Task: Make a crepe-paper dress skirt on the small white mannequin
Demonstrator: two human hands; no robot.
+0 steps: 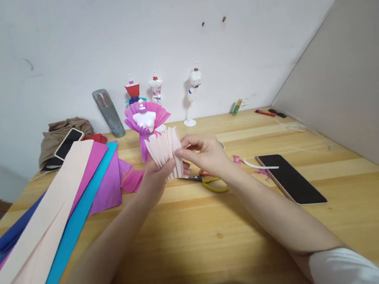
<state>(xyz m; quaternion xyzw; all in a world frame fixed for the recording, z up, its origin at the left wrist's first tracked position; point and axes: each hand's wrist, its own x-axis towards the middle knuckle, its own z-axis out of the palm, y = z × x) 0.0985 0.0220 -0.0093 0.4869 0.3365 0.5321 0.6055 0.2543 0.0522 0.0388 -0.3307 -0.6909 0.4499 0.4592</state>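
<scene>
A piece of pale pink crepe paper, gathered in pleats, is held up between both hands over the table. My left hand pinches its lower edge with the thumb in front. At its right edge, my right hand grips a pleat between thumb and fingers. Just behind the paper stands a small white mannequin dressed in purple crepe paper. Below the right hand lie yellow-handled scissors, partly hidden by that hand and arm.
Long crepe paper strips in pink, magenta and blue fan across the left. A phone lies at right with a white strip across it. Along the wall stand a grey thermos, more mannequins and a glue stick.
</scene>
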